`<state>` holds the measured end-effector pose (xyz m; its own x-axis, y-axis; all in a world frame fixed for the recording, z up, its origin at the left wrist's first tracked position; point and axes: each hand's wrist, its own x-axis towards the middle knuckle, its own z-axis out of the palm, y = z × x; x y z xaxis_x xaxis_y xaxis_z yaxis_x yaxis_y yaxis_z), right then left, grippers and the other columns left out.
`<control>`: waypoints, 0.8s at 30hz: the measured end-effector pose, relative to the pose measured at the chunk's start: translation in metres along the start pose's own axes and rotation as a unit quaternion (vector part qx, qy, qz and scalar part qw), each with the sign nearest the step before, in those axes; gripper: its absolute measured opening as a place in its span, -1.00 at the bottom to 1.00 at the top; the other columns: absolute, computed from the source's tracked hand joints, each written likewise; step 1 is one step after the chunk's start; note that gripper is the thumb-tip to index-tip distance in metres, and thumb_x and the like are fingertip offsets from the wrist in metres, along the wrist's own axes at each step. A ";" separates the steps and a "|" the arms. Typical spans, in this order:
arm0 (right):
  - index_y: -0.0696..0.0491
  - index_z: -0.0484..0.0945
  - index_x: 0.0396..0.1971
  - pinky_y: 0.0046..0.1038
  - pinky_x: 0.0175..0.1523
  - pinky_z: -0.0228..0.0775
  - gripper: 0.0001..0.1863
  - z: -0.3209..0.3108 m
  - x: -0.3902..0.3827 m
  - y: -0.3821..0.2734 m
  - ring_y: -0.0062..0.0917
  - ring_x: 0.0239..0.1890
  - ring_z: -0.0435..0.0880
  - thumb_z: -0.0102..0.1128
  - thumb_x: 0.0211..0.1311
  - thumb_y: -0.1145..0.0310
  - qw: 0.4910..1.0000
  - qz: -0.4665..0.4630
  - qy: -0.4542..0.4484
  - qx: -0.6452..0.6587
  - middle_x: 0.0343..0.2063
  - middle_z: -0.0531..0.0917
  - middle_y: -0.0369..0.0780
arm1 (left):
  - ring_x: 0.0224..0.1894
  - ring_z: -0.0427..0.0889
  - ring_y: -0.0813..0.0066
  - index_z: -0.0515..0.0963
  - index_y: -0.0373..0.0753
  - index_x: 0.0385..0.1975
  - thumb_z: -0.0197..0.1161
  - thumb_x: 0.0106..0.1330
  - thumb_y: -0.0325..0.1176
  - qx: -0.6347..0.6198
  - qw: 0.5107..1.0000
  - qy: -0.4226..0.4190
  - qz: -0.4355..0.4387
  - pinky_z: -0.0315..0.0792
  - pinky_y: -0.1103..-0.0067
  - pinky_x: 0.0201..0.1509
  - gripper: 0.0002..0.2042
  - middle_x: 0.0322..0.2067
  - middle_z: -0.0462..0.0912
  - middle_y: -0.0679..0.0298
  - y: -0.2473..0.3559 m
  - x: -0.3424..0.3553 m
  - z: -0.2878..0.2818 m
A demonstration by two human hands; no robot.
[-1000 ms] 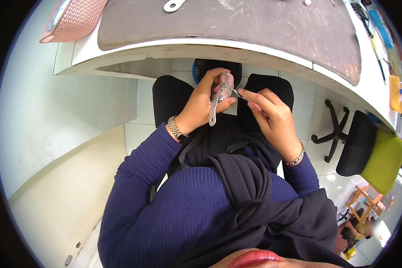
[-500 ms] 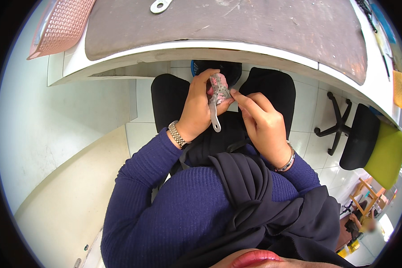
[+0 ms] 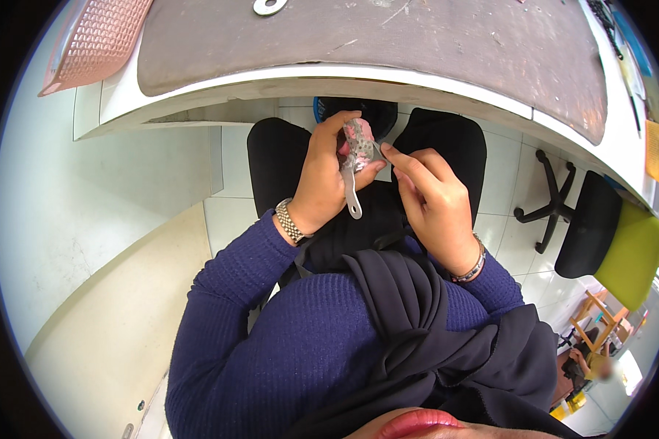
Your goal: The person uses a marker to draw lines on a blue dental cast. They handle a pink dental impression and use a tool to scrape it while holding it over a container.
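Two hands were busy: my left hand (image 3: 324, 164) gripped a pink-and-grey tray (image 3: 360, 148), while my right hand (image 3: 437, 189) pinched a thin tool (image 3: 378, 150), mostly hidden, against its side, which I judged called for a steady hold. Beyond were a dark bin (image 3: 375, 113), then the desk (image 3: 329, 72), clear of my hands, with a pink basket (image 3: 102, 40).
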<state>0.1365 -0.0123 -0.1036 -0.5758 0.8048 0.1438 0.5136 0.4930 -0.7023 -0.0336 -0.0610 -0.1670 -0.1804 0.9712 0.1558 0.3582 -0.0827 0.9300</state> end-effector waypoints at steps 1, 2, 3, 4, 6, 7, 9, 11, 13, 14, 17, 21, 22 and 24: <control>-0.07 0.57 -0.11 -0.46 -0.45 0.45 -0.60 0.000 0.000 0.000 -0.45 -0.50 0.57 0.14 0.01 0.61 1.000 -0.001 0.001 -0.002 -0.44 0.51 -0.28 | -0.17 0.47 0.46 0.20 -0.27 0.14 0.41 0.07 -0.37 0.010 1.000 0.001 0.002 0.41 0.53 -0.07 -0.35 -0.12 0.38 0.19 0.000 0.000 -0.001; -0.07 0.58 -0.11 -0.46 -0.45 0.45 -0.60 0.000 0.000 0.000 -0.45 -0.51 0.56 0.14 0.01 0.61 1.000 -0.002 0.002 -0.004 -0.45 0.51 -0.29 | -0.17 0.47 0.46 0.20 -0.27 0.14 0.41 0.07 -0.37 0.021 1.000 0.001 0.003 0.41 0.53 -0.07 -0.35 -0.13 0.38 0.19 0.001 0.000 -0.001; -0.07 0.58 -0.11 -0.47 -0.46 0.45 -0.60 0.000 0.001 -0.001 -0.46 -0.51 0.56 0.14 0.01 0.61 1.000 -0.002 0.003 -0.007 -0.45 0.51 -0.29 | -0.17 0.47 0.46 0.20 -0.27 0.14 0.40 0.07 -0.38 0.031 0.999 0.001 0.005 0.41 0.53 -0.07 -0.35 -0.13 0.38 0.18 0.001 0.000 -0.002; -0.08 0.58 -0.11 -0.47 -0.46 0.45 -0.60 -0.001 0.000 -0.001 -0.46 -0.51 0.56 0.14 0.01 0.61 1.000 -0.002 0.003 -0.008 -0.45 0.51 -0.29 | -0.17 0.48 0.46 0.20 -0.27 0.14 0.41 0.07 -0.38 0.028 1.000 0.001 0.003 0.41 0.53 -0.08 -0.35 -0.13 0.38 0.18 0.001 0.000 -0.002; -0.08 0.58 -0.11 -0.47 -0.46 0.45 -0.60 -0.001 -0.001 -0.002 -0.47 -0.51 0.56 0.14 0.01 0.61 1.000 -0.002 0.005 -0.009 -0.45 0.51 -0.30 | -0.18 0.48 0.46 0.20 -0.26 0.14 0.41 0.07 -0.38 0.022 1.000 0.000 -0.001 0.41 0.54 -0.09 -0.35 -0.13 0.38 0.18 0.001 0.000 -0.002; -0.08 0.58 -0.11 -0.47 -0.46 0.45 -0.60 0.000 -0.001 -0.001 -0.46 -0.52 0.56 0.14 0.01 0.61 1.000 -0.006 0.006 -0.006 -0.45 0.51 -0.30 | -0.18 0.48 0.46 0.20 -0.26 0.14 0.41 0.07 -0.38 0.020 1.000 -0.001 -0.001 0.41 0.54 -0.09 -0.35 -0.12 0.38 0.19 0.000 -0.001 -0.003; -0.08 0.58 -0.12 -0.47 -0.47 0.44 -0.60 0.002 -0.001 0.001 -0.46 -0.52 0.56 0.15 0.01 0.60 1.000 -0.013 0.008 -0.001 -0.45 0.51 -0.30 | -0.19 0.49 0.45 0.20 -0.25 0.14 0.41 0.07 -0.38 0.016 1.000 -0.003 -0.001 0.42 0.54 -0.10 -0.35 -0.12 0.38 0.19 -0.001 -0.001 -0.002; -0.08 0.58 -0.12 -0.47 -0.46 0.45 -0.61 0.001 0.000 0.001 -0.45 -0.52 0.56 0.15 0.01 0.60 1.000 -0.016 0.006 -0.007 -0.44 0.51 -0.29 | -0.18 0.48 0.45 0.21 -0.25 0.14 0.41 0.07 -0.38 0.032 0.999 0.003 0.005 0.42 0.54 -0.09 -0.35 -0.11 0.38 0.18 0.000 -0.001 -0.002; -0.08 0.58 -0.12 -0.46 -0.46 0.45 -0.61 0.001 0.000 0.002 -0.45 -0.51 0.57 0.15 0.01 0.59 1.000 -0.016 0.004 -0.013 -0.44 0.52 -0.29 | -0.17 0.48 0.44 0.23 -0.25 0.14 0.41 0.07 -0.37 0.047 0.999 0.008 0.008 0.41 0.53 -0.08 -0.36 -0.11 0.37 0.18 0.003 0.000 -0.002; -0.08 0.58 -0.12 -0.46 -0.45 0.45 -0.61 0.001 0.001 0.002 -0.44 -0.50 0.57 0.15 0.01 0.59 1.000 -0.014 0.002 -0.016 -0.43 0.52 -0.29 | -0.17 0.48 0.44 0.23 -0.25 0.13 0.41 0.06 -0.37 0.053 0.998 0.009 0.009 0.41 0.53 -0.08 -0.36 -0.11 0.37 0.18 0.005 0.000 -0.002; -0.08 0.58 -0.12 -0.45 -0.44 0.46 -0.62 0.001 0.001 0.002 -0.44 -0.49 0.58 0.15 0.02 0.59 1.000 -0.008 -0.005 -0.016 -0.42 0.53 -0.28 | -0.16 0.48 0.43 0.25 -0.26 0.13 0.42 0.06 -0.36 0.050 0.999 0.014 -0.001 0.41 0.53 -0.07 -0.37 -0.10 0.38 0.17 0.005 0.000 -0.001; -0.08 0.58 -0.12 -0.43 -0.43 0.47 -0.62 0.001 0.003 0.001 -0.41 -0.47 0.59 0.15 0.02 0.58 1.000 -0.001 -0.010 -0.004 -0.41 0.54 -0.27 | -0.15 0.48 0.41 0.25 -0.26 0.13 0.42 0.06 -0.35 0.043 0.999 0.025 -0.006 0.41 0.52 -0.07 -0.36 -0.09 0.37 0.17 0.003 -0.001 0.000; -0.06 0.58 -0.13 -0.43 -0.41 0.47 -0.64 0.002 0.003 0.001 -0.40 -0.46 0.59 0.15 0.04 0.59 1.000 0.003 -0.011 0.010 -0.40 0.55 -0.26 | -0.15 0.48 0.41 0.24 -0.27 0.13 0.42 0.06 -0.35 0.051 0.998 0.025 0.001 0.41 0.52 -0.06 -0.36 -0.09 0.37 0.17 0.003 -0.001 0.000; -0.01 0.58 -0.14 -0.43 -0.38 0.47 -0.67 0.002 0.005 0.001 -0.37 -0.44 0.59 0.14 0.07 0.59 0.999 0.014 -0.013 0.037 -0.40 0.56 -0.23 | -0.14 0.48 0.42 0.24 -0.29 0.13 0.42 0.07 -0.35 0.067 0.997 0.025 0.016 0.41 0.52 -0.06 -0.36 -0.09 0.38 0.16 0.004 0.000 -0.001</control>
<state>0.1328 -0.0089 -0.1054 -0.5788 0.8086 0.1058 0.4817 0.4437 -0.7557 -0.0332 -0.0611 -0.1633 -0.2117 0.9559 0.2037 0.4822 -0.0792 0.8725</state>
